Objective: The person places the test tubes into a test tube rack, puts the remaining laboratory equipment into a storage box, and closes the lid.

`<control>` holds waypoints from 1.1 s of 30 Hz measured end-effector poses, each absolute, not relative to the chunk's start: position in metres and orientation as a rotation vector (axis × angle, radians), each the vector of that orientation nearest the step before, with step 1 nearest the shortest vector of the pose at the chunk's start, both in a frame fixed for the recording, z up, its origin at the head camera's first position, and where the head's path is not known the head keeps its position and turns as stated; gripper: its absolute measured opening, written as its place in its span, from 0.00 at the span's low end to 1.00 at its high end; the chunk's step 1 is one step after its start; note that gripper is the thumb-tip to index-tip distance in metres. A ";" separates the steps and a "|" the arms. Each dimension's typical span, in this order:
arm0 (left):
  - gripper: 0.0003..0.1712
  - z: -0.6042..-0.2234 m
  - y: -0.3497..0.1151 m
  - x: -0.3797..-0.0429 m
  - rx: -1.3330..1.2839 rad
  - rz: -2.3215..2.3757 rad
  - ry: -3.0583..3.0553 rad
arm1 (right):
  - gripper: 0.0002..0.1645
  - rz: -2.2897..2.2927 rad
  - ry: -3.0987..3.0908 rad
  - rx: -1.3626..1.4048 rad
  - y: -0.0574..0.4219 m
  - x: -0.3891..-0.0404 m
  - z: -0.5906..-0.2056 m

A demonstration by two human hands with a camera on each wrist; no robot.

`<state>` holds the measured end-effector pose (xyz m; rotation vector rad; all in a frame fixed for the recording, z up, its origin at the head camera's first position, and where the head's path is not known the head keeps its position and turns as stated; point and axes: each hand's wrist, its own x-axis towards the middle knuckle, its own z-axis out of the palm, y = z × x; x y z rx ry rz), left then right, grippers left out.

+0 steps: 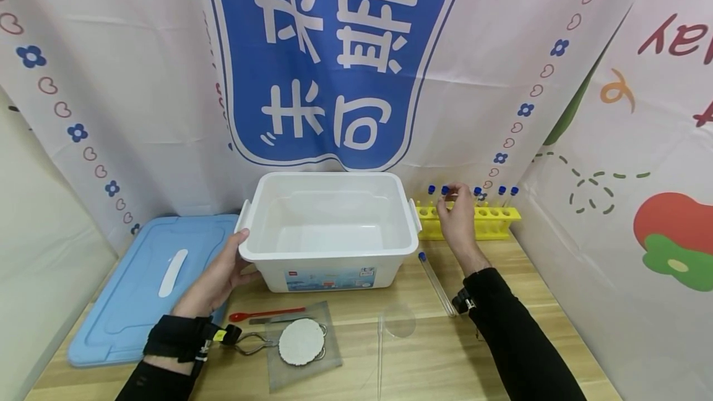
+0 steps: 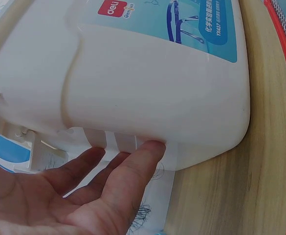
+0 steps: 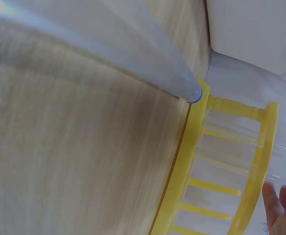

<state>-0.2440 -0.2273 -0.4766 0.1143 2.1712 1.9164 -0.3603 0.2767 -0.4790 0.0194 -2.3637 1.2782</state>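
My left hand [image 1: 220, 271] is at the left side of a white plastic bin [image 1: 328, 274], thumb near its rim and handle. In the left wrist view, nearly straight fingers [image 2: 133, 169] press the bin's side wall. My right hand [image 1: 461, 224] reaches over a yellow test tube rack [image 1: 492, 235] right of the bin. Thumb and fingers pinch a clear test tube with a blue cap [image 1: 445, 190], upright in the rack. Other blue-capped tubes [image 1: 502, 190] stand along it. One more capped test tube [image 1: 437, 285] lies on the table below the right forearm.
A blue lid [image 1: 139, 296] lies at the left. In front of the bin are a red spoon [image 1: 267, 314], wire gauze [image 1: 278, 376] with a white round centre, metal tongs [image 1: 253, 344], a clear round disc [image 1: 400, 319] and a thin glass rod [image 1: 380, 357]. Printed cloth hangs behind.
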 end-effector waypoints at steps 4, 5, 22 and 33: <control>0.49 -0.476 -0.227 -0.244 0.114 1.915 2.170 | 0.27 1.275 -2.376 0.016 0.278 -0.359 -0.478; 0.49 -0.476 -0.227 -0.244 0.112 1.914 2.168 | 0.27 1.273 -2.382 0.015 0.279 -0.359 -0.477; 0.49 -0.477 -0.228 -0.244 0.126 1.897 2.180 | 0.29 1.276 -2.487 -0.045 0.289 -0.336 -0.469; 0.49 -0.477 -0.228 -0.243 0.133 1.889 2.201 | 0.26 1.091 -2.729 0.065 0.289 -0.317 -0.465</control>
